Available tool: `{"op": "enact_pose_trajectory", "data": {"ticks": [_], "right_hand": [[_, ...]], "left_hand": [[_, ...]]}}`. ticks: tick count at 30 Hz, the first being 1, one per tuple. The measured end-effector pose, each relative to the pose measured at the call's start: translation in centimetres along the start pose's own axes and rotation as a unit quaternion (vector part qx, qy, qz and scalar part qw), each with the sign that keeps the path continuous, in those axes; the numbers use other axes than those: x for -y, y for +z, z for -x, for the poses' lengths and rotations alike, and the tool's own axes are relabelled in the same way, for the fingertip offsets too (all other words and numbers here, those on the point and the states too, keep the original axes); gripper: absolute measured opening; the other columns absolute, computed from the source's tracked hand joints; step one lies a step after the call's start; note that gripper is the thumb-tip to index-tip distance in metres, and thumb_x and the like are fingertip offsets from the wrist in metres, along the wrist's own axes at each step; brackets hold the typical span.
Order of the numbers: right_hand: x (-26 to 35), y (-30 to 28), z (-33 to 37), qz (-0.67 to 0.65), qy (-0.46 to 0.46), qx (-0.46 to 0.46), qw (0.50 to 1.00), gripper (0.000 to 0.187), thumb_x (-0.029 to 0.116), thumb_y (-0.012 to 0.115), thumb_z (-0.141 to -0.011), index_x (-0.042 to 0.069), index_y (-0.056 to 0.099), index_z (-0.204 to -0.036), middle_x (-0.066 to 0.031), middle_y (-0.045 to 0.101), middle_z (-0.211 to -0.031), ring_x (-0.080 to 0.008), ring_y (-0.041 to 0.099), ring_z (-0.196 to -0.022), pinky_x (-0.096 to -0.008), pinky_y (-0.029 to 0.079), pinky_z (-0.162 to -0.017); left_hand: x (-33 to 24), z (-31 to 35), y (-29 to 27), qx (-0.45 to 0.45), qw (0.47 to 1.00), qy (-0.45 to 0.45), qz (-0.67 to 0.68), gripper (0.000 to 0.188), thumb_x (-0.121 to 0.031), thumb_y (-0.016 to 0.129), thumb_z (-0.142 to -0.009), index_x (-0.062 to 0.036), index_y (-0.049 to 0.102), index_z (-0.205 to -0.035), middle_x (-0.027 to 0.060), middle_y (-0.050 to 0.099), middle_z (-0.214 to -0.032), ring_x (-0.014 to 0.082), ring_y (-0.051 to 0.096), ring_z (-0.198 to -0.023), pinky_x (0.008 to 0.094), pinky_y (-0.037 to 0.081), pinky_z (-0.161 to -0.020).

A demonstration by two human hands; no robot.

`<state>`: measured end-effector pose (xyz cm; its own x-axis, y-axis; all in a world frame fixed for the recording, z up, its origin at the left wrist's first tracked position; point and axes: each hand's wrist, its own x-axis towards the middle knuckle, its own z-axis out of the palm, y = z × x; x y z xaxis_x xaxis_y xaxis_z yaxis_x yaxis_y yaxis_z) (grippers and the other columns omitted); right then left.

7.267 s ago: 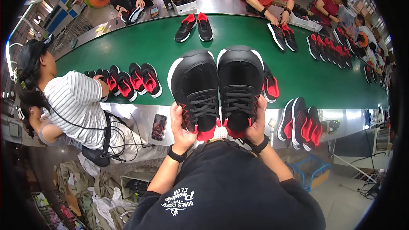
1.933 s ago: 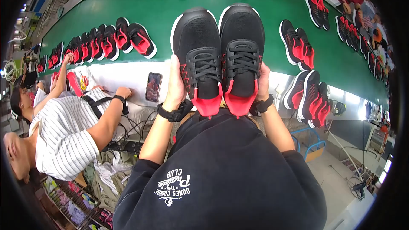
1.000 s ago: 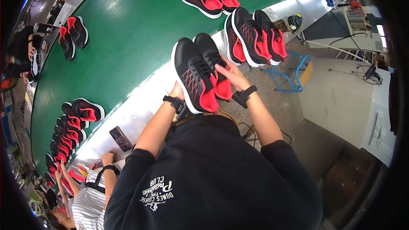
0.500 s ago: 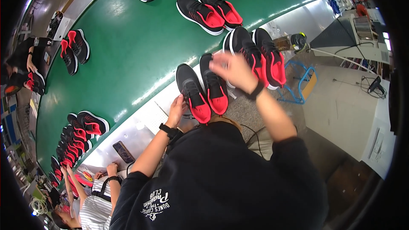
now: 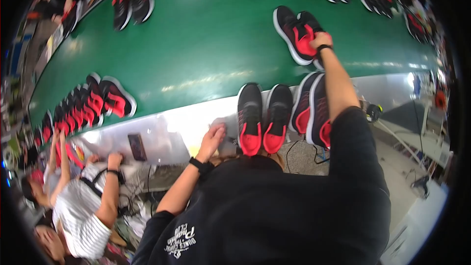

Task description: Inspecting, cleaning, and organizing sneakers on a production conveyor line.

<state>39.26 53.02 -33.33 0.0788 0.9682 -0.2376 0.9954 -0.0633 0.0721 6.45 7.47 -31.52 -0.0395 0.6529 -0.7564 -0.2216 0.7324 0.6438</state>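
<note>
Black mesh and red lining marked every shoe in view. The left hand (image 5: 212,140) rested loosely open on the silver edge of the table (image 5: 167,132), holding nothing, just beside a pair of black shoes (image 5: 264,118) that stood side by side on that edge with their red heels toward the person. The right hand (image 5: 321,41) was stretched far out over the green belt (image 5: 206,44), its fingers down on a second pair of black and red shoes (image 5: 297,32) lying on the green surface; whether it had closed on them could not be told from this angle. Under the right forearm, a third pair (image 5: 311,110) sat on the silver edge, just right of the first pair. Farther left on the belt a row of the same shoes (image 5: 91,105) was packed tightly together, and one more pair (image 5: 132,0) lay well apart near the far side. A dark phone (image 5: 137,146) lay flat on the silver edge. At lower left, another person in a striped shirt (image 5: 81,216) had one hand (image 5: 116,159) raised to the table edge.
</note>
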Motion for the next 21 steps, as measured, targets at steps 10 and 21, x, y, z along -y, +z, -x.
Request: {"op": "enact_pose_trajectory", "data": {"ticks": [10,21], "right_hand": [[18.5,-13.8,18.4,-0.178,-0.333,-0.106,0.920,0.041,0.036,0.067,-0.066,0.001,0.062,-0.088,-0.0222,0.064,-0.081,-0.0377,0.062,-0.080,-0.0431,0.050,-0.072],[24.9,3.0,51.1,-0.340,-0.386,0.067,0.855,0.027,0.011,0.061,-0.077,-0.003,0.054,-0.099,-0.0229,0.059,-0.086,-0.0400,0.058,-0.083,-0.0435,0.046,-0.073]], "left_hand": [[-4.9,3.9,-8.9,-0.103,0.976,0.192,-0.023,0.036,-0.025,0.055,-0.094,0.0021,0.056,-0.118,0.0074,0.065,-0.105,0.0117,0.058,-0.094,0.0255,0.045,-0.086],[7.0,6.2,-16.7,-0.193,0.930,0.300,-0.093,0.072,-0.020,0.069,-0.075,0.0000,0.034,-0.134,0.0214,0.041,-0.131,0.0297,0.038,-0.124,0.0379,0.038,-0.098]]}}
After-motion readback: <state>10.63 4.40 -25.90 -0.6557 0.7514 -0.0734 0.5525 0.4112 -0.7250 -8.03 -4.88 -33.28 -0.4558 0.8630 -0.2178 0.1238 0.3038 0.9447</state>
